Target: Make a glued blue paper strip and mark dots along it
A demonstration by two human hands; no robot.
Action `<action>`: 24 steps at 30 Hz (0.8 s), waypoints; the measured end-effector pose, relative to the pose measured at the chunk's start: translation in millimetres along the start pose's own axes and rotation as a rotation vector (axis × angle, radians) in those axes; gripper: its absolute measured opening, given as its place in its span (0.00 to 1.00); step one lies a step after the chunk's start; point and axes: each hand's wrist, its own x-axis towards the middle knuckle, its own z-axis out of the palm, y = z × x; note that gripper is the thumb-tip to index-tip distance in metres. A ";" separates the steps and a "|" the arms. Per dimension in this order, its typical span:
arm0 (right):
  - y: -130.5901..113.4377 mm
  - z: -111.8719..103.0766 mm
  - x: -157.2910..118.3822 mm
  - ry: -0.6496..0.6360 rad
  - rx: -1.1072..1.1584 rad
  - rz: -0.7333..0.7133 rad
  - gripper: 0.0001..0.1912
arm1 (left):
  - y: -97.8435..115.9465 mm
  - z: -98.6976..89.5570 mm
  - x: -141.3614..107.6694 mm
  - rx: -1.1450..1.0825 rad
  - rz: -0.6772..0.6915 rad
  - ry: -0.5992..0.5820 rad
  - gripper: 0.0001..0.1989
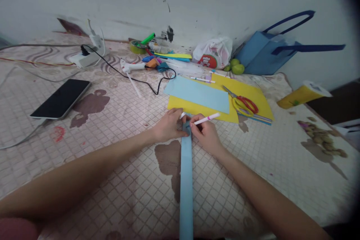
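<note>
A long light-blue paper strip (186,180) runs along the tablecloth toward me. At its far end, my right hand (207,137) grips a white marker (207,119) with a purple band, its tip down at the strip. My left hand (168,125) rests on the strip's left side, thumb and fingers curled around its far end. A small white piece that looks like the marker cap (182,115) sticks out between those fingers. Just beyond both hands lie a light-blue sheet (199,93) and yellow sheets (230,117).
Red-and-yellow scissors (244,105) lie on the yellow sheets. A phone (62,98) and a power strip (87,58) with cables are on the left. Behind are a glue gun (133,66), a plastic bag (213,52), green fruit (237,68) and a blue bag (261,54). A yellow roll (300,95) stands right.
</note>
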 end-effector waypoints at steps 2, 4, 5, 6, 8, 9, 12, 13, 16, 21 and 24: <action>-0.3 0.1 0.1 -0.006 -0.003 0.003 0.04 | 0.0 0.1 0.0 0.002 0.003 -0.002 0.19; -0.3 0.2 0.1 -0.013 -0.010 -0.002 0.03 | 0.1 -0.1 0.1 0.005 0.008 -0.003 0.19; -0.2 0.2 0.0 -0.014 -0.014 -0.004 0.03 | 0.2 -0.2 0.1 0.006 0.010 -0.005 0.19; -0.1 0.2 -0.2 -0.015 -0.015 -0.005 0.03 | 0.3 -0.4 0.2 0.006 0.010 -0.009 0.19; 0.2 0.2 -0.5 -0.012 -0.012 -0.004 0.03 | 0.4 -0.8 0.4 0.001 0.008 -0.011 0.19; 0.3 0.2 -0.6 -0.009 -0.009 -0.003 0.03 | 0.4 -1.1 0.6 -0.005 0.008 -0.010 0.19; 0.3 0.4 -0.6 -0.008 -0.010 -0.009 0.03 | 0.7 -1.8 0.9 -0.019 0.012 -0.015 0.19; 0.3 0.4 -0.6 -0.007 -0.013 -0.012 0.04 | 0.9 -2.0 1.0 -0.020 0.013 -0.015 0.18; 0.0 0.5 -0.6 -0.008 -0.013 -0.013 0.03 | 1.4 -2.0 1.2 -0.010 0.015 -0.013 0.18; 1.3 0.3 -0.9 0.016 0.030 -0.009 0.03 | 0.3 -0.1 0.9 -0.015 -0.010 -0.002 0.19; 2.9 0.5 -0.9 0.012 0.029 -0.010 0.04 | -0.2 0.7 0.4 -0.032 -0.028 0.012 0.19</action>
